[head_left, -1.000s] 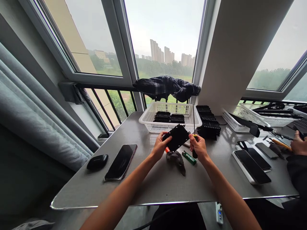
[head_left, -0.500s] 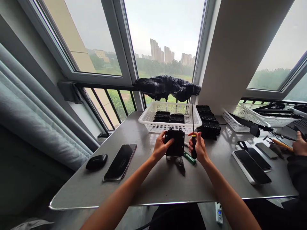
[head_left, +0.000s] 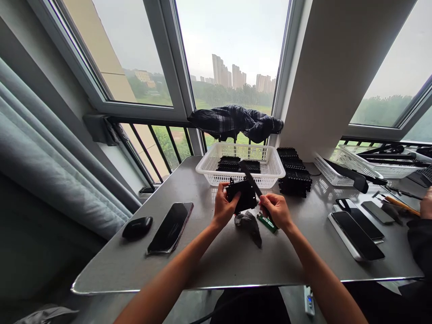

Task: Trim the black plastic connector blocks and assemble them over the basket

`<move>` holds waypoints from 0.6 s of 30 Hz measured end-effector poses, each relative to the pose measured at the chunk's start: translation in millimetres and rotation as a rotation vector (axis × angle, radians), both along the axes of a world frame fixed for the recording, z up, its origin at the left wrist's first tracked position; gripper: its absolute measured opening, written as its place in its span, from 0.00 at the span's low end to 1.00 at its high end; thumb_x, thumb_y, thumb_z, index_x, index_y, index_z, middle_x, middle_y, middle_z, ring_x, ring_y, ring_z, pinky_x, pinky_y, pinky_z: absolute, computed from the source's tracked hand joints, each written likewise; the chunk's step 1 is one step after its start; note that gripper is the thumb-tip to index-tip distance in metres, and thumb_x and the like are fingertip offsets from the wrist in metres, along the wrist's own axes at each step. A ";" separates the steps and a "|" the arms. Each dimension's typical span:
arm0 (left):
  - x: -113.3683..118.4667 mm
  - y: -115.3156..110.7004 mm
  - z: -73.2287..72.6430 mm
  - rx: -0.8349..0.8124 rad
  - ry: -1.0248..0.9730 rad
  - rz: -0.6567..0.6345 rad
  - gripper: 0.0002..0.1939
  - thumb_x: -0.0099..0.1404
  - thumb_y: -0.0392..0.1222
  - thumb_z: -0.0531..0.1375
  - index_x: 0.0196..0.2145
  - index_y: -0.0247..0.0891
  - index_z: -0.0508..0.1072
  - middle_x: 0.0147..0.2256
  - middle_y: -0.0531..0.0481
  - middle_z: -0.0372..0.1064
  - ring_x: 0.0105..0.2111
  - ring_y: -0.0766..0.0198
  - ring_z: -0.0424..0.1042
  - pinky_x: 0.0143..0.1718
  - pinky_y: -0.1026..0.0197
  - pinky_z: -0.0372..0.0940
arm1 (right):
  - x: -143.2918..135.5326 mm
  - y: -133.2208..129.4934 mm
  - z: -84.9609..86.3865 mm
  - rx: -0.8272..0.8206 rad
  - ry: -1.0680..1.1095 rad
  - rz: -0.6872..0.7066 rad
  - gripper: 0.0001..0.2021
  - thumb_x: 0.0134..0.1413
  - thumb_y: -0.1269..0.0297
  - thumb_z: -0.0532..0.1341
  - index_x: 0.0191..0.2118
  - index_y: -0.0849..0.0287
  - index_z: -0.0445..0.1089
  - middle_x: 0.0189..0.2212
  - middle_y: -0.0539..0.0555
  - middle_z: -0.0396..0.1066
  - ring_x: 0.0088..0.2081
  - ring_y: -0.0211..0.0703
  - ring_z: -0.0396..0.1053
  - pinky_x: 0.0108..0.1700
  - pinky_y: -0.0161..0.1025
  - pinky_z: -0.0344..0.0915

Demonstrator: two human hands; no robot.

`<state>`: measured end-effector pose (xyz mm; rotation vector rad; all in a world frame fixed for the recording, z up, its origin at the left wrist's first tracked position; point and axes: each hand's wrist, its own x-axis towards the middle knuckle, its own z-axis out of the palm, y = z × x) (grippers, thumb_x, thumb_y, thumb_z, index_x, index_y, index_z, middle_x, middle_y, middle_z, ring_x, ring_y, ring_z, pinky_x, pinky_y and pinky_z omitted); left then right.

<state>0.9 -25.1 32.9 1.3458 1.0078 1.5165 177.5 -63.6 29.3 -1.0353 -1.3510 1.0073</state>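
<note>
My left hand (head_left: 225,207) grips a black plastic plate (head_left: 242,198) with small tabs along its edges, thumb across its face. Closed around the dark handle of a flat file (head_left: 250,179) is my right hand (head_left: 276,211). The file's long dark blade slants up and left, overlapping the plate's right side; whether they touch I cannot tell. Below the plate lies a crumpled grey cloth (head_left: 249,227). A green battery-like stick (head_left: 267,222) rests beside it, under my right hand. Behind my hands, a white basket (head_left: 206,173) holds black plastic plates (head_left: 229,164).
Stacked black plates (head_left: 294,173) stand right of the basket. On the left are a black mouse-like case (head_left: 137,228) and a phone (head_left: 170,228). More phones (head_left: 356,235) and white baskets (head_left: 332,171) occupy the right, near another person's hand (head_left: 426,204).
The file has gone from upright and edge-on to tilted left across the plate, showing its flat side. My left hand has tilted the plate and shifted slightly left.
</note>
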 end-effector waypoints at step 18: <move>-2.6 5.5 -4.6 0.043 0.057 0.015 0.19 0.55 0.42 0.64 0.38 0.42 0.57 0.23 0.59 0.66 0.21 0.67 0.68 0.23 0.67 0.61 | -5.7 -3.6 -4.9 0.054 -0.381 -0.057 0.21 0.59 0.51 0.57 0.21 0.60 0.68 0.14 0.48 0.63 0.18 0.34 0.59 0.22 0.32 0.52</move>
